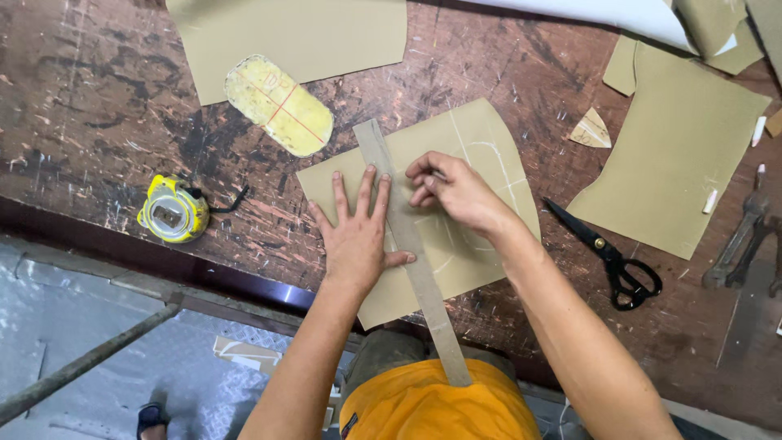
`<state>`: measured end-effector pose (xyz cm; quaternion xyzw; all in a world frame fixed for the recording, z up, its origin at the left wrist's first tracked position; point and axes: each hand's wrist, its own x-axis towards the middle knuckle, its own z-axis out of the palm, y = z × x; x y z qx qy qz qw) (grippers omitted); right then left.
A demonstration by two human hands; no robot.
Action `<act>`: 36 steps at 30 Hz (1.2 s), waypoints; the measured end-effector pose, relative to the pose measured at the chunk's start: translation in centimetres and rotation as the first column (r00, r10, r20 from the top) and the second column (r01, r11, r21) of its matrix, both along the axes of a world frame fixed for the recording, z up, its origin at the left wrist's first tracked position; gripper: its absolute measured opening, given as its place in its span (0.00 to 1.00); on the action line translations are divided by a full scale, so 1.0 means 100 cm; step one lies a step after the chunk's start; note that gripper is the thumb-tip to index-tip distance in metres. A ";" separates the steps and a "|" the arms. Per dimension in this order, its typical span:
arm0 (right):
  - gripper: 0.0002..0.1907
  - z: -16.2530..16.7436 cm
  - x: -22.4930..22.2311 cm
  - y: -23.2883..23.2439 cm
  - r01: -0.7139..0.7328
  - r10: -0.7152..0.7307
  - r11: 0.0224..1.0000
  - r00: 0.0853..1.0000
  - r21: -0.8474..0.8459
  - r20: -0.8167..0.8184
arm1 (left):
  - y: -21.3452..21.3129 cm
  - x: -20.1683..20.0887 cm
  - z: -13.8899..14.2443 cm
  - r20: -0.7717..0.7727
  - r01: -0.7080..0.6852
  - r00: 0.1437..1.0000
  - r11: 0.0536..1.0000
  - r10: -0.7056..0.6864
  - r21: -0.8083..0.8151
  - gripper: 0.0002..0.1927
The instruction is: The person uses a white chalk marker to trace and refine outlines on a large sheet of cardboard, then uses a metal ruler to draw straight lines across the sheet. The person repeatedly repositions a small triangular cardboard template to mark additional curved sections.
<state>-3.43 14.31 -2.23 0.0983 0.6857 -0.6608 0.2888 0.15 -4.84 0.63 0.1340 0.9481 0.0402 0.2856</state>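
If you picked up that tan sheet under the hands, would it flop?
Probably a little. The tan sheet looks thin and lies flat, so it would likely bend, not snap. It looks light: the left hand pins it and the long strip down, perhaps to stop sliding on the table.

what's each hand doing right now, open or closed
Left hand: open, flat on the ruler and tan sheet.
Right hand: closed, pinching something small, cannot tell what.

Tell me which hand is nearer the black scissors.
Right. The right hand is pinched on the tan sheet, left of the black scissors. The left hand lies flat farther left, beyond the strip ruler.
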 end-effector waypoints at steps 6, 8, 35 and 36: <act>0.10 0.003 -0.001 0.001 -0.110 0.123 0.961 0.992 0.255 -0.036 | -0.002 -0.001 -0.002 0.001 -0.006 1.000 1.000 0.006 0.028 0.73; 0.09 0.004 0.000 0.003 -0.109 0.115 0.985 0.992 0.131 -0.042 | -0.003 0.000 -0.002 -0.012 -0.007 1.000 0.999 0.007 0.032 0.73; 0.07 -0.008 -0.017 -0.022 0.237 -0.186 0.960 0.938 0.150 -0.291 | 0.003 -0.004 0.005 0.020 -0.018 1.000 1.000 0.019 -0.016 0.73; 0.08 -0.009 -0.020 -0.028 0.239 -0.124 0.943 0.898 0.233 -0.423 | 0.004 -0.005 0.005 0.023 -0.016 1.000 1.000 0.017 -0.026 0.73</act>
